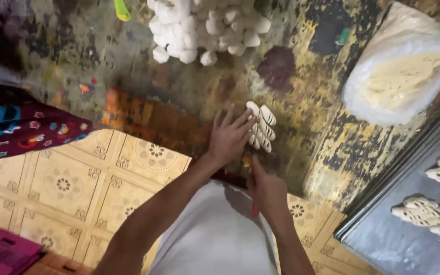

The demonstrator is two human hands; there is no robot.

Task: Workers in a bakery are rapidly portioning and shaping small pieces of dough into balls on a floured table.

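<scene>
Left hand [228, 138] lies flat with open fingers on the shaped dough piece [260, 126], which sits on the worn worktop [301, 102] under its fingertips. This pale, ridged dough looks soft, light and easy to dent, so lifting from both long sides seems safest. Right hand [266, 189], nearer the body, is clenched around a thin reddish tool [254, 209]. Beyond the fingers lies a heap of dough balls [204, 25]; far right is a tray [383, 244].

The scored dough piece [262, 126] lies mid-table, touching the fingertips of the left hand [228, 138] on its left. The right hand [266, 189] sits nearer, just below. Far behind them lies a heap of dough balls [204, 28]. Far right rests a bag of dough [401, 69]; near right, a tray [383, 239] carries shaped pieces [429, 211]
</scene>
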